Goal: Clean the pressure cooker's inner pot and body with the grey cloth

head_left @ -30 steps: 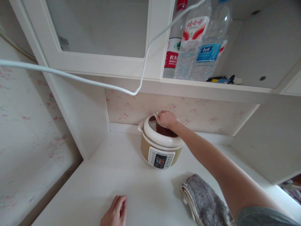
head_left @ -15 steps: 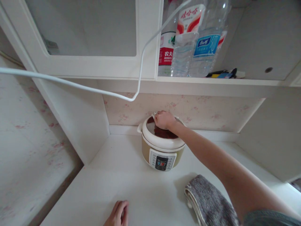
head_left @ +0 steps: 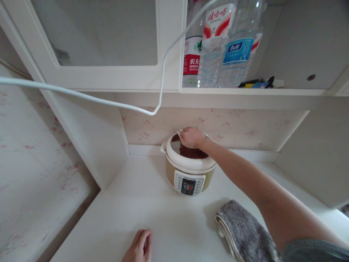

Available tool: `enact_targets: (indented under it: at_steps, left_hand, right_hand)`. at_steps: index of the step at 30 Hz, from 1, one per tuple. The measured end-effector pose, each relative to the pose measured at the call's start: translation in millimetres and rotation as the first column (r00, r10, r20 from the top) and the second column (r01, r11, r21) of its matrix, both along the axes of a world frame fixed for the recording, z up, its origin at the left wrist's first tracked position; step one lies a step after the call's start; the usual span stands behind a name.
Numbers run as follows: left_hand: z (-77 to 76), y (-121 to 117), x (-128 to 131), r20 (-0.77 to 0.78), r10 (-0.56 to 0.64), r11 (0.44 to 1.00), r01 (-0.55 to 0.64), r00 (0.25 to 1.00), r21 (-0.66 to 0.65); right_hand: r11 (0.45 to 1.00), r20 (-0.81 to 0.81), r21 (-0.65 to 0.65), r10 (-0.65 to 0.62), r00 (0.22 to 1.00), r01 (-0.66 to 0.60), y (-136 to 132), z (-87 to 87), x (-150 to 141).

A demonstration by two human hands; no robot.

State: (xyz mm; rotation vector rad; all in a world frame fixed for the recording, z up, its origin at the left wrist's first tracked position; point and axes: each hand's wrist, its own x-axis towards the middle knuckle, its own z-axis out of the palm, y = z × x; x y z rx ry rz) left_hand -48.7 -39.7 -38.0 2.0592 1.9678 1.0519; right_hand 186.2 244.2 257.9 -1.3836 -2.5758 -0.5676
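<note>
A cream and gold electric pressure cooker (head_left: 171, 173) stands on the white counter near the back wall, its lid (head_left: 177, 155) seated on top. My right hand (head_left: 192, 137) is closed around the handle in the middle of that lid, hiding most of the handle. Buttons and a small display show on the front panel (head_left: 188, 184). Low in the view, over the counter's near part, my left hand (head_left: 139, 247) has its fingers curled in, with nothing visible in them. A folded grey-brown towel (head_left: 242, 229) lies under my right forearm.
Above the cooker, an open cupboard shelf (head_left: 256, 93) holds several plastic bottles (head_left: 214, 60) and some small items. A white cable (head_left: 109, 103) hangs across the view in front of the cupboard door (head_left: 114, 78). Side panels (head_left: 89, 134) close in the counter (head_left: 158, 222).
The view has shifted very slightly. My right hand keeps its hold on the lid handle, the lid stays seated, and my left hand is still curled near the counter's front.
</note>
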Motion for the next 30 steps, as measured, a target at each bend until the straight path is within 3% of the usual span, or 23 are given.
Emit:
enact_targets:
  at_steps: [16, 19, 22, 26, 30]
  left_hand:
    - [8.9, -5, 6, -0.051, 0.0, 0.997, 0.004, 0.999, 0.083]
    - [12.4, -5, 7, -0.062, 0.016, 0.996, -0.011, 0.998, 0.087]
    - [16.2, -7, 7, -0.063, 0.022, 0.999, -0.02, 0.998, 0.039]
    - [23.0, -7, 15, -0.026, 0.005, 1.0, -0.005, 1.0, -0.01]
    - [48.0, -3, 57, 0.052, -0.206, 0.978, 0.206, 0.977, 0.014]
  right_hand:
    - [0.986, -0.118, -0.018, -0.168, 0.979, 0.167, 1, -4.9, -3]
    - [0.998, -0.166, -0.003, -0.068, 0.984, 0.069, -2, -2.3, 4]
    - [0.993, -0.311, 0.1, 0.092, 0.946, -0.064, -10, 3.5, 17]
    - [0.974, -0.442, 0.21, 0.173, 0.88, -0.086, -38, 5.7, 50]
    - [0.977, -0.491, 0.179, 0.194, 0.849, -0.12, -89, -18.9, 98]
